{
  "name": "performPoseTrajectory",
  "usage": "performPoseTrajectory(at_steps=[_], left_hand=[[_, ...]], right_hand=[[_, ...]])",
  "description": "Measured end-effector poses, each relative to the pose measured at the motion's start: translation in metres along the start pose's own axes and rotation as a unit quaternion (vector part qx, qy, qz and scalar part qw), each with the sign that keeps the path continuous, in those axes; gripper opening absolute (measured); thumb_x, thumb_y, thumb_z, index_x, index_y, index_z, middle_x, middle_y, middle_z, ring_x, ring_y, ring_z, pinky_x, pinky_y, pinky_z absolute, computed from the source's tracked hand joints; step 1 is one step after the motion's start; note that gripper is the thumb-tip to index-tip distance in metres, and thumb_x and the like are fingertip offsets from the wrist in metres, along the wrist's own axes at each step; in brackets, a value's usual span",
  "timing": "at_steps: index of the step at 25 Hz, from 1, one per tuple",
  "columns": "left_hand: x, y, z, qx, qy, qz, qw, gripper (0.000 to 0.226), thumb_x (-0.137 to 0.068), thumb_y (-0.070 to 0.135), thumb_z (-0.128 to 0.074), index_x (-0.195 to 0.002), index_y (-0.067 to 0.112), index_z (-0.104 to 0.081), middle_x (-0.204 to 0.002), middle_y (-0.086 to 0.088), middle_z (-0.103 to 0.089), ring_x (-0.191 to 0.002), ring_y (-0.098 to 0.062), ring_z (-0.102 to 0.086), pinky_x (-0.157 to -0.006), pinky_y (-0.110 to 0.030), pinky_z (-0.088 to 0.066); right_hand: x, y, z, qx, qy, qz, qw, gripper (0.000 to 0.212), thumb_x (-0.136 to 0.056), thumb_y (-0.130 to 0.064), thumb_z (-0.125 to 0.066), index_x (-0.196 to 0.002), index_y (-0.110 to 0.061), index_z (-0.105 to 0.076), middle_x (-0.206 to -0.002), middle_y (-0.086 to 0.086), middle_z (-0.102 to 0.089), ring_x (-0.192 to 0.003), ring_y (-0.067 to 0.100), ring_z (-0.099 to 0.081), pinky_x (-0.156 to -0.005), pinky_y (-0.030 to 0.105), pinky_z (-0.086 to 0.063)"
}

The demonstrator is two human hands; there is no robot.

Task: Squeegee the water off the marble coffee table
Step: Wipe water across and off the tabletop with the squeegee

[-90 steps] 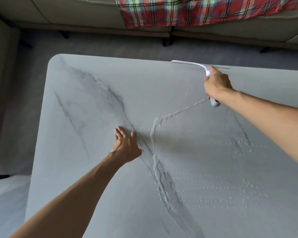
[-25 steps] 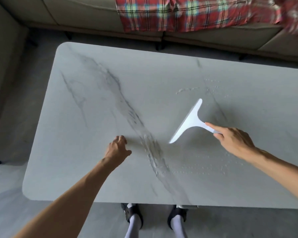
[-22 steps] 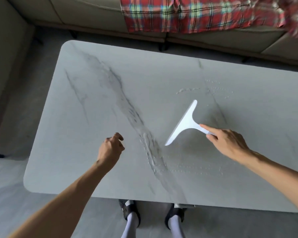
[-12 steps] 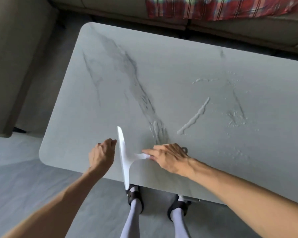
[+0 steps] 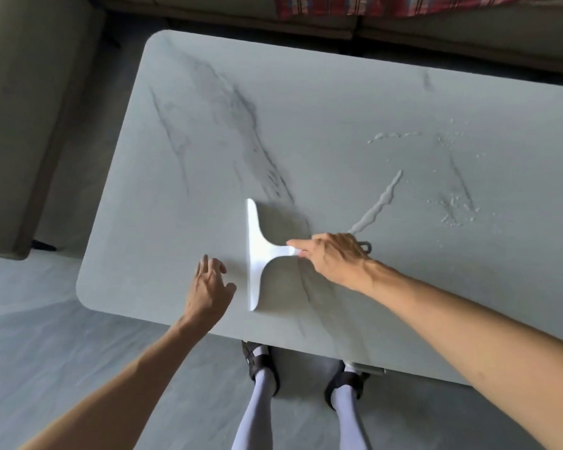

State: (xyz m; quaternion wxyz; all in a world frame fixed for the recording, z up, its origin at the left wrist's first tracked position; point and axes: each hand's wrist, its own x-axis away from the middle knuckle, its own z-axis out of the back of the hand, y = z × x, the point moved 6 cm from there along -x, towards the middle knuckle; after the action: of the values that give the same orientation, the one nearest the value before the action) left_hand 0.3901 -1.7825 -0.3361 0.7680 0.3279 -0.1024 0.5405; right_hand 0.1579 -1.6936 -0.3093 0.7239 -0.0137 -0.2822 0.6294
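Observation:
The white squeegee point(image 5: 257, 251) lies with its blade running front to back on the marble coffee table point(image 5: 322, 108), near the table's front edge. My right hand point(image 5: 332, 258) grips its handle, index finger stretched along it toward the blade. My left hand point(image 5: 208, 287) rests on the marble just left of the blade, fingers loosely spread, holding nothing. A thin streak of water point(image 5: 379, 204) runs diagonally behind my right hand. Scattered water droplets point(image 5: 452, 209) sit further right.
A beige sofa point(image 5: 436, 37) with a red plaid blanket point(image 5: 403, 4) runs along the table's far side. Another sofa section point(image 5: 20, 108) stands to the left. My feet in dark sandals point(image 5: 260, 365) stand on the grey floor under the front edge.
The squeegee has swept from the table's middle to the front left, turning its blade front to back, and left a water streak behind. My left hand has opened beside the blade.

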Motion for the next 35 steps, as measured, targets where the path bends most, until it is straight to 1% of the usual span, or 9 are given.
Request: performPoseTrajectory(at_steps=[8,11,15,18,22,24,27,31,35], left_hand=[[0.011,0.070,-0.059,-0.060,-0.093,-0.082,0.991,0.038,-0.074,0.013,-0.065,-0.108,0.002,-0.050,-0.114,-0.014,-0.043,-0.107,-0.031,-0.043,-0.089,-0.039,-0.043],[0.013,0.081,-0.073,-0.079,-0.118,-0.070,0.987,0.041,-0.073,0.017,-0.066,-0.107,0.004,-0.050,-0.116,-0.014,-0.036,-0.108,-0.031,-0.039,-0.089,-0.038,-0.042],[0.007,0.088,-0.078,-0.026,-0.166,-0.008,0.986,0.038,-0.062,0.024,-0.056,-0.094,0.010,-0.044,-0.107,-0.007,-0.029,-0.102,-0.028,-0.035,-0.079,-0.033,-0.038],[0.003,0.090,-0.072,-0.012,-0.147,0.020,0.989,0.033,-0.066,0.017,-0.053,-0.097,0.010,-0.045,-0.103,-0.009,-0.038,-0.095,-0.029,-0.042,-0.074,-0.032,-0.034],[0.005,0.071,-0.044,0.040,0.005,0.103,0.994,0.019,-0.081,0.014,-0.049,-0.100,0.015,-0.049,-0.087,-0.008,-0.055,-0.079,-0.029,-0.050,-0.069,-0.032,-0.036],[0.013,0.058,-0.033,0.081,0.047,0.122,0.988,0.016,-0.085,0.014,-0.048,-0.101,0.014,-0.050,-0.090,-0.007,-0.056,-0.080,-0.028,-0.049,-0.070,-0.033,-0.036],[0.038,0.037,-0.029,0.085,0.061,0.134,0.986,0.022,-0.086,0.011,-0.048,-0.108,0.011,-0.049,-0.091,-0.006,-0.054,-0.080,-0.028,-0.049,-0.068,-0.033,-0.035],[0.078,0.014,-0.042,0.087,0.056,0.162,0.981,0.027,-0.084,0.008,-0.049,-0.110,0.009,-0.043,-0.071,-0.007,-0.052,-0.063,-0.028,-0.045,-0.058,-0.034,-0.031],[0.092,0.016,-0.068,0.033,-0.025,0.110,0.993,0.033,-0.082,0.008,-0.055,-0.113,0.006,-0.042,-0.097,-0.010,-0.050,-0.082,-0.030,-0.049,-0.069,-0.032,-0.033]], right_hand=[[0.131,0.152,0.038,0.041,0.024,-0.186,0.981,0.036,-0.098,-0.037,-0.043,-0.133,-0.046,-0.050,-0.108,0.002,-0.070,-0.098,0.031,-0.064,-0.070,0.036,-0.046],[0.167,0.187,0.048,0.061,0.031,-0.226,0.972,0.036,-0.098,-0.037,-0.044,-0.131,-0.047,-0.051,-0.109,0.001,-0.071,-0.096,0.030,-0.065,-0.069,0.035,-0.045],[0.191,0.210,0.069,0.100,0.054,-0.252,0.961,0.030,-0.095,-0.038,-0.048,-0.122,-0.045,-0.058,-0.101,0.003,-0.073,-0.087,0.031,-0.068,-0.068,0.034,-0.049],[0.188,0.191,0.085,0.078,0.083,-0.224,0.968,0.028,-0.094,-0.040,-0.048,-0.120,-0.047,-0.054,-0.095,-0.002,-0.074,-0.083,0.029,-0.068,-0.063,0.033,-0.048],[0.150,0.109,0.059,0.030,0.054,-0.088,0.994,0.033,-0.094,-0.046,-0.046,-0.127,-0.047,-0.045,-0.090,-0.006,-0.070,-0.082,0.026,-0.068,-0.059,0.031,-0.042],[0.125,0.063,0.032,-0.015,0.031,-0.033,0.999,0.034,-0.095,-0.048,-0.042,-0.128,-0.045,-0.046,-0.090,-0.003,-0.068,-0.084,0.029,-0.067,-0.063,0.033,-0.045],[0.097,-0.003,-0.013,-0.051,-0.013,0.039,0.998,0.031,-0.098,-0.045,-0.039,-0.126,-0.042,-0.050,-0.091,0.002,-0.066,-0.082,0.032,-0.065,-0.063,0.034,-0.041],[0.094,-0.049,-0.062,-0.017,-0.056,0.088,0.994,0.026,-0.101,-0.039,-0.034,-0.117,-0.035,-0.053,-0.090,0.006,-0.064,-0.079,0.034,-0.064,-0.060,0.034,-0.034],[0.118,-0.006,-0.065,0.012,-0.039,0.066,0.997,0.031,-0.100,-0.039,-0.035,-0.129,-0.041,-0.045,-0.090,0.004,-0.063,-0.079,0.033,-0.065,-0.061,0.034,-0.036]])
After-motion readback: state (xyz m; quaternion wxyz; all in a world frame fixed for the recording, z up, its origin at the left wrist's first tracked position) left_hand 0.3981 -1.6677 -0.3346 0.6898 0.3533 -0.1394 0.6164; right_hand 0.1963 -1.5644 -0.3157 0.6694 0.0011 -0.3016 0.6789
